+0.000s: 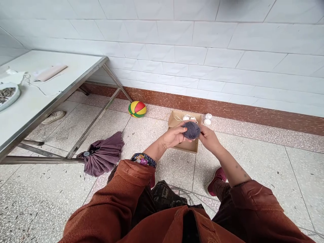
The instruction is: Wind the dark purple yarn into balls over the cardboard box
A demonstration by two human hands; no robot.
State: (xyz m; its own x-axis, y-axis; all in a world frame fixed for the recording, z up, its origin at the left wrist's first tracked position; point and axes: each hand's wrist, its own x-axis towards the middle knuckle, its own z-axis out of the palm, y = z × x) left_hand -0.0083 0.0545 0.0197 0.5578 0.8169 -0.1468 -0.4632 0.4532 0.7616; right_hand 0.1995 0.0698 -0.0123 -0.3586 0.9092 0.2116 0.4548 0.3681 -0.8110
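Observation:
A dark grey-purple ball of yarn [191, 130] is in front of me, above an open cardboard box. Wrapped under and round its left side is my left hand [175, 135], closed on it with the thumb on top. My right hand [209, 138] is closed at the ball's right edge, its fingertips partly hidden behind the yarn. I cannot see whether it also pinches a loose strand. Inside the cardboard box [185, 146] below lie white yarn balls [186, 117] with loose strands, partly covered by my hands. White balls [207, 119] also sit on the floor beside the box's right side.
By the wall lies a red, yellow and green ball [137, 109]. A gathered purple cloth [103, 153] is on the floor near the metal-framed table [83, 64]. That table carries a dish [10, 96] of dark bits and a pinkish roll [52, 73]. A shoe [54, 117] shows beneath it.

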